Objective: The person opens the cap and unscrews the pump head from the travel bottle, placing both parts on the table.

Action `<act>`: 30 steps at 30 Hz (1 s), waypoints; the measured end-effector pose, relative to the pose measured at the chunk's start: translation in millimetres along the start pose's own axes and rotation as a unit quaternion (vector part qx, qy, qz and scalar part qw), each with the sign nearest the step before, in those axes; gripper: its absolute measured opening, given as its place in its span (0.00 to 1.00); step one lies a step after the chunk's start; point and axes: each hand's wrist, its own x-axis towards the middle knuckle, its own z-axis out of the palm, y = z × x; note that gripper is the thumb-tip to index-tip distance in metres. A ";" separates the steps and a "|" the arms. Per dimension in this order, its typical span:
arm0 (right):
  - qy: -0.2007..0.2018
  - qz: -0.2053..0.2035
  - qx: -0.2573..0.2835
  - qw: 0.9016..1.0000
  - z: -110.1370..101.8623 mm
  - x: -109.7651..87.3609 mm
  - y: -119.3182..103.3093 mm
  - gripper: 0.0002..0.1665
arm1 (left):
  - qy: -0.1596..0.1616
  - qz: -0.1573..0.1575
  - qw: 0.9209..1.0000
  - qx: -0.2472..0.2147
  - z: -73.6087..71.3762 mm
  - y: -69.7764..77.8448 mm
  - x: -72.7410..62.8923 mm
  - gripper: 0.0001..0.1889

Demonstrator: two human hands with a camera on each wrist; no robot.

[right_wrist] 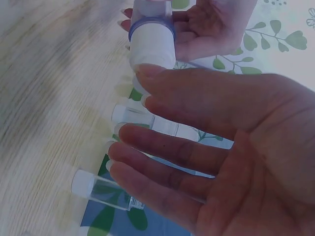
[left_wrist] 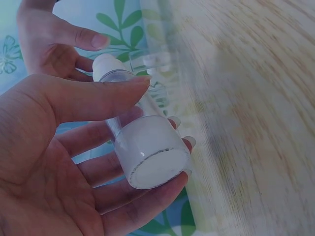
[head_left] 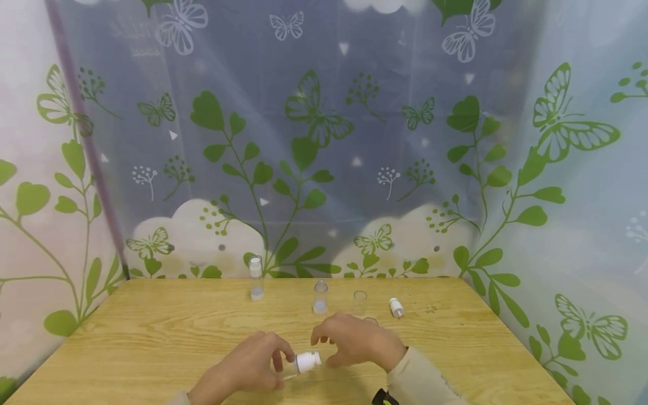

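Note:
My left hand (head_left: 255, 360) grips a clear pump bottle (left_wrist: 150, 142) with a white base, thumb on one side and fingers around the other. Its white pump top (head_left: 306, 361) tilts sideways toward my right hand (head_left: 356, 340). That hand holds nothing; its fingers are extended and spread, with the thumb (right_wrist: 157, 76) right at the pump top in the right wrist view. Behind the hands stand a clear bottle without a pump (head_left: 320, 298) and a clear cap (head_left: 360, 304). Another clear cap (head_left: 371, 321) is partly hidden by my right hand.
At the back left of the wooden table (head_left: 167, 320) stands a bottle (head_left: 256, 279) with its white pump and clear cap on. A loose white pump (head_left: 396, 307) lies at the back right. A patterned curtain (head_left: 324, 185) closes off the back and sides.

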 end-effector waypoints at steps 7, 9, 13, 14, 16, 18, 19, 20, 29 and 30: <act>-0.004 -0.013 0.032 0.999 3.3 1.1 -4.5 0.20 | 0.004 -0.001 1.000 0.011 0.3 2.6 0.0 0.18; -0.006 -0.013 0.036 0.999 3.7 1.0 -6.3 0.20 | 0.004 0.000 1.000 0.008 0.4 2.6 0.2 0.18; -0.001 -0.018 0.034 0.999 5.0 0.9 -9.5 0.18 | 0.004 0.004 1.000 0.005 0.9 2.3 0.3 0.18; 0.001 -0.020 0.030 0.999 5.6 0.7 -10.2 0.18 | 0.005 0.004 1.000 0.005 0.9 2.7 -0.1 0.18; 0.004 -0.025 0.027 0.999 6.3 0.7 -11.5 0.17 | 0.007 0.006 1.000 0.007 1.2 3.9 -0.9 0.18; 0.004 -0.025 0.027 0.999 6.6 0.3 -12.9 0.16 | 0.005 0.008 1.000 0.005 1.4 5.3 -1.4 0.18; 0.005 -0.027 0.027 0.999 6.9 0.5 -12.9 0.16 | 0.003 0.008 1.000 0.004 1.6 6.1 -1.6 0.19; 0.005 -0.028 0.027 0.999 7.1 0.6 -13.0 0.16 | 0.002 0.011 1.000 0.003 1.8 6.7 -1.5 0.19; 0.001 -0.029 0.052 0.998 8.2 -0.2 -12.5 0.15 | -0.003 0.017 1.000 0.001 4.3 8.2 -0.3 0.18; 0.001 -0.029 0.054 0.998 8.5 -0.5 -12.1 0.15 | -0.004 0.016 1.000 0.002 4.6 8.3 0.1 0.18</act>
